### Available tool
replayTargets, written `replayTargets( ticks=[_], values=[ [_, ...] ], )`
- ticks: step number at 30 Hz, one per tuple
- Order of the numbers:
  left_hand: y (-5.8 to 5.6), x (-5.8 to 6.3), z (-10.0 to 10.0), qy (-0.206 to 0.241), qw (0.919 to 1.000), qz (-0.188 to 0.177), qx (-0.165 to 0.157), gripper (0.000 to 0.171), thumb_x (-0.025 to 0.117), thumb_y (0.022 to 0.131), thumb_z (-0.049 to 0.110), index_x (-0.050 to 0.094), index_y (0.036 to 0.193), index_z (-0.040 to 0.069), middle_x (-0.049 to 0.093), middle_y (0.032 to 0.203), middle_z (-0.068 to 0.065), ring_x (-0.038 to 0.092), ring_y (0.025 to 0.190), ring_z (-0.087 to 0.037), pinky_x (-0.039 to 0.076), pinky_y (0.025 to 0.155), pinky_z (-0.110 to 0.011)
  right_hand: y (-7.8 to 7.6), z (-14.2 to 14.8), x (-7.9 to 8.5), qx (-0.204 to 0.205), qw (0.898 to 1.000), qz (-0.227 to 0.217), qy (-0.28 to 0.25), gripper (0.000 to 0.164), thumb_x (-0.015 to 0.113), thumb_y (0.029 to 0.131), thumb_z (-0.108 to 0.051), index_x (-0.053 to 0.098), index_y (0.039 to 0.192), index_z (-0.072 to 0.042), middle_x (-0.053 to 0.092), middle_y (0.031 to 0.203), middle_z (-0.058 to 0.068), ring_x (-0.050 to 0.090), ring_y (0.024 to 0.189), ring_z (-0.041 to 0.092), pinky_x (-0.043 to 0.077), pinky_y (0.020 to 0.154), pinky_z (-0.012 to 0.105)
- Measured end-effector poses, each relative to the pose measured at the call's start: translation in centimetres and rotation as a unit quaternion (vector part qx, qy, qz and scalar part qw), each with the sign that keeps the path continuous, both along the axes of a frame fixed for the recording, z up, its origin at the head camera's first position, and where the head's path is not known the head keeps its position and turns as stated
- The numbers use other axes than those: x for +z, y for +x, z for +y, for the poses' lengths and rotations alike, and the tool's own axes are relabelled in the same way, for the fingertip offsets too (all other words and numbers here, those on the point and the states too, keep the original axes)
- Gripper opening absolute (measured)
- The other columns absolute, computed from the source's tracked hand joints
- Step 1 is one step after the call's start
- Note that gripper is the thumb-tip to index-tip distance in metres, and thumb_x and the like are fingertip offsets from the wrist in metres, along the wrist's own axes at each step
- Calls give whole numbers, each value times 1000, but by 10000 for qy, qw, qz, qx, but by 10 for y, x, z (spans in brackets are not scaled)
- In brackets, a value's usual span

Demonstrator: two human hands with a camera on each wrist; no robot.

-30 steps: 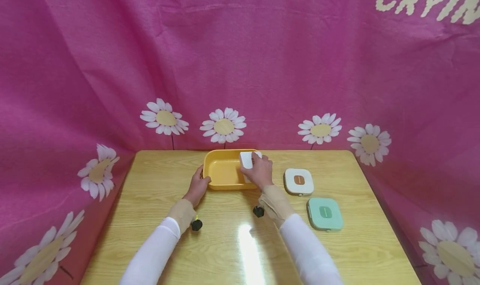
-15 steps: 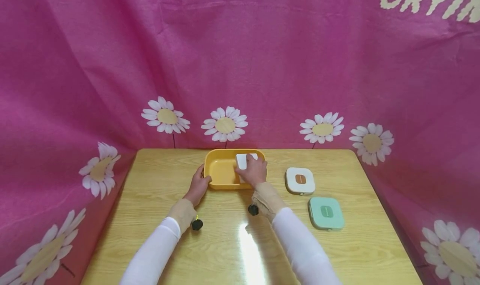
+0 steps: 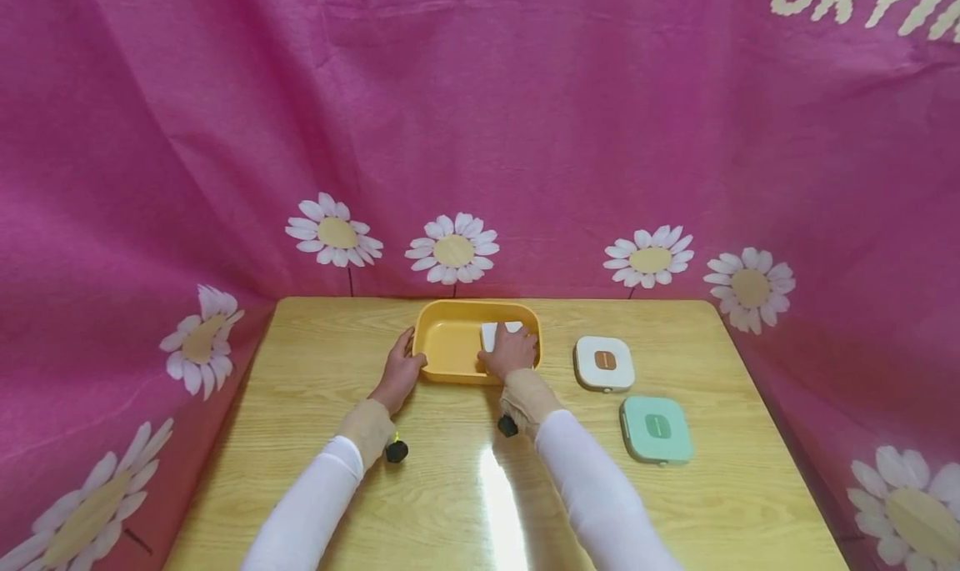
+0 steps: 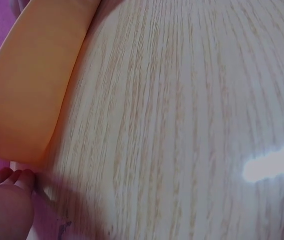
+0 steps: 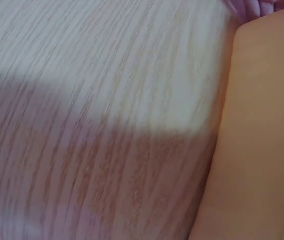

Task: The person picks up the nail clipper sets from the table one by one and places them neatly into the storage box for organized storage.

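Note:
A shallow yellow-orange bin (image 3: pixel 448 348) with rounded corners sits at the far side of the table. My left hand (image 3: pixel 397 374) grips its left end, thumb at the rim and fingers outside. Down in the bin's right half is a white square box (image 3: pixel 489 332), partly covered by my right hand (image 3: pixel 512 352), whose fingers and thumb hold it from above. The left wrist view has the bin's outer wall (image 4: pixel 34 80) beside the left fingers. In the right wrist view only the bin's side (image 5: pixel 262 125) shows large; the held box is out of sight there.
Right of the bin lies a white square case (image 3: pixel 603 363) with a brown label. Nearer me is a mint green case (image 3: pixel 656 430) of similar shape. Behind the wooden table (image 3: pixel 420 488) hangs a pink curtain (image 3: pixel 540 137) with daisies.
The right hand has lowered the white box into the right part of the bin, tilted at first and lying flatter now. The left hand keeps its grip on the bin's end.

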State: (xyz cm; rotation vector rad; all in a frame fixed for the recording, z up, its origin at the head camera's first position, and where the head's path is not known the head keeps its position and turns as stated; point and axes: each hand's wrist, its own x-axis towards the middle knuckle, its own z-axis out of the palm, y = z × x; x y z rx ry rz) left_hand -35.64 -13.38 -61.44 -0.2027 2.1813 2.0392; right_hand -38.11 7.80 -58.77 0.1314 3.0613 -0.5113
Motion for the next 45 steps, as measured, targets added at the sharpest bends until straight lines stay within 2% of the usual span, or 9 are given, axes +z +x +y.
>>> replayTargets(
  ticks=[5, 8, 13, 20, 26, 29, 36, 45],
  values=[
    [2, 1, 3, 80, 9999, 19, -70, 87, 49, 85, -5, 21, 167, 6, 24, 172, -17, 29, 155, -33, 39, 116, -45, -3, -1, -4, 19, 9994, -254, 216, 75, 75, 90, -40, 49, 154, -12, 48, 132, 40, 51, 118, 53, 55, 91, 57],
    [2, 0, 4, 54, 10000, 17, -72, 87, 48, 86, -6, 21, 167, 7, 22, 173, -16, 30, 154, -31, 40, 113, -42, -5, -2, -5, 118, 9989, -301, 351, 77, 75, 90, -39, 47, 157, -12, 46, 133, 41, 52, 119, 53, 55, 92, 57],
    [3, -1, 4, -7, 10000, 25, -67, 84, 47, 88, -3, 21, 167, 8, 23, 173, -14, 32, 153, -30, 40, 112, -41, -9, -1, -10, 336, 9974, -184, 607, 77, 75, 89, -41, 49, 154, -8, 47, 132, 38, 52, 119, 49, 51, 98, 53],
    [6, -3, 7, 0, 9999, 113, -123, 82, 47, 87, -3, 25, 166, 5, 28, 171, -17, 35, 150, -32, 39, 111, -42, -10, 3, -16, 631, 9936, 147, 924, 67, 74, 86, -37, 58, 136, 6, 52, 128, 29, 48, 123, 43, 43, 107, 49],
    [5, -3, 8, 74, 9998, 173, 3, 79, 47, 87, -2, 31, 164, 4, 34, 167, -17, 39, 147, -31, 37, 114, -44, -14, 6, -18, 846, 9908, 473, 949, 62, 75, 85, -40, 61, 124, 7, 57, 118, 26, 50, 118, 39, 38, 108, 47],
    [7, -2, 8, 82, 9998, 158, 47, 79, 47, 86, -2, 32, 163, 4, 35, 167, -17, 40, 146, -30, 37, 115, -44, -14, 5, -16, 858, 9911, 443, 920, 63, 76, 85, -42, 62, 123, 7, 59, 116, 25, 51, 118, 38, 38, 109, 47],
    [8, -3, 8, 126, 9999, 79, 22, 81, 47, 85, -3, 30, 164, 3, 33, 168, -16, 38, 148, -30, 37, 114, -43, -10, 3, -12, 758, 9931, 264, 860, 63, 78, 86, -42, 62, 121, 7, 58, 115, 24, 50, 118, 37, 38, 110, 47],
    [9, -4, 7, 38, 9999, 106, 97, 74, 48, 86, -2, 37, 159, -3, 44, 160, -22, 47, 139, -33, 41, 110, -43, -9, 2, -13, 453, 9969, 594, 253, 60, 82, 82, -36, 64, 119, 9, 55, 120, 26, 50, 120, 41, 45, 105, 48]
  ],
)
